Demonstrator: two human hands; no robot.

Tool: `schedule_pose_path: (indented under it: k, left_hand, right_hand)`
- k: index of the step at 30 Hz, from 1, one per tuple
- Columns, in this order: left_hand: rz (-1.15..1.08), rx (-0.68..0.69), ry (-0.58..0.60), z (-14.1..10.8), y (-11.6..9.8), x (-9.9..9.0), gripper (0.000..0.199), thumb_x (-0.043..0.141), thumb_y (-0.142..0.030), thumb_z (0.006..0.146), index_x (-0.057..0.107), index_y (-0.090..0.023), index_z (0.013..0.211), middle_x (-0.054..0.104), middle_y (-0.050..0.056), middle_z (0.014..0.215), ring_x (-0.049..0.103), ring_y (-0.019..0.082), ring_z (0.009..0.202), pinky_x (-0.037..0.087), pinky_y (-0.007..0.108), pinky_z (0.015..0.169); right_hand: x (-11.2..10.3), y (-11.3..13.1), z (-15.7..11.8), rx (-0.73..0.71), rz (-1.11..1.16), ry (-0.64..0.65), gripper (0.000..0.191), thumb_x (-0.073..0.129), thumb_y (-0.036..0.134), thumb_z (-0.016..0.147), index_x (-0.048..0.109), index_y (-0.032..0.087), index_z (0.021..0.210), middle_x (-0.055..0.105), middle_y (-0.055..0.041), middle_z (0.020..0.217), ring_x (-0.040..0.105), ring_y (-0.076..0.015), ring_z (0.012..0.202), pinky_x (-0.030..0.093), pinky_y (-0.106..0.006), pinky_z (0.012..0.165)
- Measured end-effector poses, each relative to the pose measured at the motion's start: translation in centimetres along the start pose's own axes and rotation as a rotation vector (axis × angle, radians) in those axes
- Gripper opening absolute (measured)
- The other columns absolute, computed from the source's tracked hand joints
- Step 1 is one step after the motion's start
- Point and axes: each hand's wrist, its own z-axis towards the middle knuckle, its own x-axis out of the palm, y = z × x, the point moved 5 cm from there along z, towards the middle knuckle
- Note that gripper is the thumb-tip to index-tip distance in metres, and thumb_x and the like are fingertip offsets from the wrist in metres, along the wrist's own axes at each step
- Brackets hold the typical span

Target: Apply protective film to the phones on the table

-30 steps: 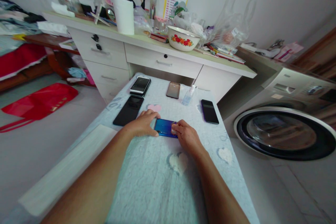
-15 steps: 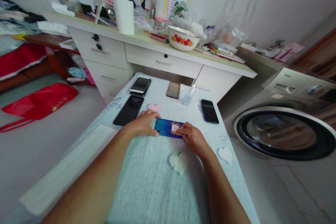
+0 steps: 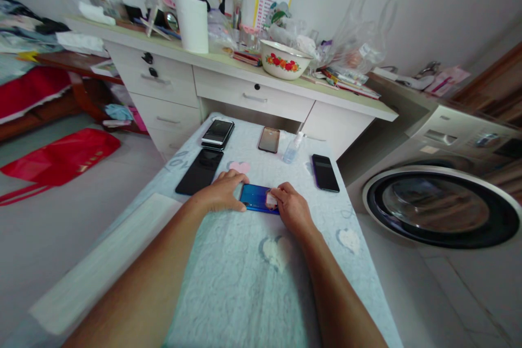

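A blue smartphone (image 3: pixel 255 197) lies back side up on the cloth-covered table. Thumb and forefinger of my left hand (image 3: pixel 222 191) hold its left end at the two corners. On the phone's back, toward the right, sits a small pinkish-white ring holder (image 3: pixel 271 200). The closed fingers of my right hand (image 3: pixel 292 207) pinch it and cover the phone's right end. Left of my left hand is a large black phone (image 3: pixel 200 172), with a stack of phones (image 3: pixel 218 134) behind it. Another dark phone (image 3: pixel 325 173) lies to the right.
Farther back on the table (image 3: pixel 244 283) are a brown phone case (image 3: pixel 269 140) and a clear spray bottle (image 3: pixel 293 148). A folded white cloth (image 3: pixel 106 261) runs along the left edge. Drawers (image 3: pixel 253 92) stand behind, a washing machine (image 3: pixel 440 201) at right.
My right hand has turned and shifted slightly, its fingers now covering more of the ring holder. My left hand and the phone stay in place.
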Motion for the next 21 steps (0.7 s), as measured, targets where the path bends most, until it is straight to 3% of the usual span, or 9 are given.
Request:
schedule_pose_path:
  k: [10, 21]
  left_hand:
    - [0.002, -0.008, 0.003, 0.0, -0.1, 0.0, 0.063, 0.071, -0.039, 0.056, 0.052, -0.027, 0.116, 0.047, 0.005, 0.12, 0.042, 0.028, 0.116, 0.038, 0.037, 0.098]
    - [0.0, 0.004, -0.001, 0.0, 0.0, 0.0, 0.061, 0.071, -0.039, 0.057, 0.053, -0.029, 0.114, 0.048, 0.003, 0.119, 0.042, 0.028, 0.116, 0.038, 0.036, 0.097]
  right_hand:
    - [0.0, 1.3, -0.5, -0.12, 0.133, 0.105, 0.028, 0.043, 0.017, 0.093, 0.07, 0.024, 0.094, 0.064, -0.0028, 0.102, 0.058, -0.0135, 0.085, 0.043, -0.021, 0.077]
    - [-0.8, 0.8, -1.6, -0.209, 0.202, 0.143, 0.031, 0.049, 0.007, 0.085, 0.074, 0.023, 0.09, 0.065, -0.0022, 0.095, 0.06, -0.0128, 0.083, 0.043, -0.02, 0.077]
